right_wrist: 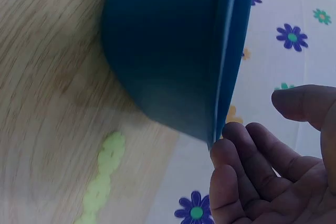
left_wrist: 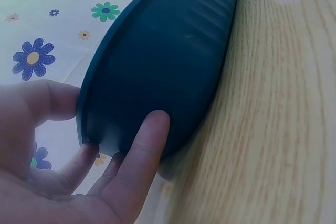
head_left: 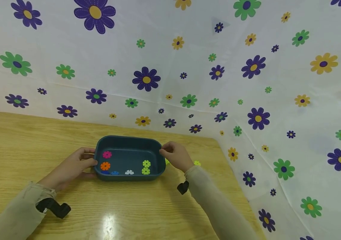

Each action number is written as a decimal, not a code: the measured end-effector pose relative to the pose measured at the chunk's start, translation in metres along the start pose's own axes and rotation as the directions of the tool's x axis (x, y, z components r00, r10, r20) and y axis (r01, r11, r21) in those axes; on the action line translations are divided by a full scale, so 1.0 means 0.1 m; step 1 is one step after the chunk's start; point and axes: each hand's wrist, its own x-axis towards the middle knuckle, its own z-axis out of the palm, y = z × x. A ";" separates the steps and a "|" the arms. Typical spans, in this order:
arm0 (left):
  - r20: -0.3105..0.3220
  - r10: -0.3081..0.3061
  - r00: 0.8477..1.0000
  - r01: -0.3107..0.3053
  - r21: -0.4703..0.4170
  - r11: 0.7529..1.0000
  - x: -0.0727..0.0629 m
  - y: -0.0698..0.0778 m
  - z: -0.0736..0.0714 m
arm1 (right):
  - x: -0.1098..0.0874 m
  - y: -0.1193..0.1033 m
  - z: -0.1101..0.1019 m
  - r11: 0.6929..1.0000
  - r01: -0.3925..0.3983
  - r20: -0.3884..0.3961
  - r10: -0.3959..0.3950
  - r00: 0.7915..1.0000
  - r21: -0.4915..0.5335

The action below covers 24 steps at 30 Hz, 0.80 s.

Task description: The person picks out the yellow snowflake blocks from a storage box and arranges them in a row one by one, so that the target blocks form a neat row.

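Observation:
A dark teal plastic basin [head_left: 128, 178] rests on the table. My left hand [head_left: 76, 166] holds its left end, with the thumb at the rim and fingers against the outer wall in the left wrist view. At the opposite end is my right hand [head_left: 176, 155]; its bent fingertips [right_wrist: 224, 153] are right at the rim while the thumb stands apart from it. Inside the basin lie notched plastic discs: a pink disc [head_left: 107, 154], an orange disc [head_left: 105, 166], a white disc [head_left: 129, 172], blue discs [head_left: 115, 173] partly hidden by the near wall, and two joined yellow-green discs [head_left: 146, 167].
A chain of yellow-green discs [right_wrist: 97, 190] lies on the table beside the basin's right end, partly hidden by my right hand in the head view. The wooden table [head_left: 77, 206] meets a flower-print white cloth [head_left: 188, 83] behind and to the right.

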 end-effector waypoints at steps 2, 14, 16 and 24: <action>-0.002 -0.001 1.000 0.001 -0.003 1.000 -0.01 0.00 -0.01 | 0.03 -0.07 0.08 1.000 0.009 0.009 -0.009 1.000 -0.012; -0.015 -0.001 1.000 0.001 -0.006 1.000 -0.02 0.00 -0.03 | 0.12 -0.35 0.47 0.984 0.006 0.118 0.015 0.993 -0.177; -0.018 -0.005 1.000 0.005 -0.009 1.000 -0.02 0.00 -0.03 | 0.16 -0.38 0.50 0.977 -0.011 0.150 0.044 0.988 -0.215; -0.020 -0.027 0.999 0.027 -0.002 1.000 0.01 0.00 -0.02 | 0.28 -0.45 0.56 0.947 -0.068 0.221 0.142 0.965 -0.313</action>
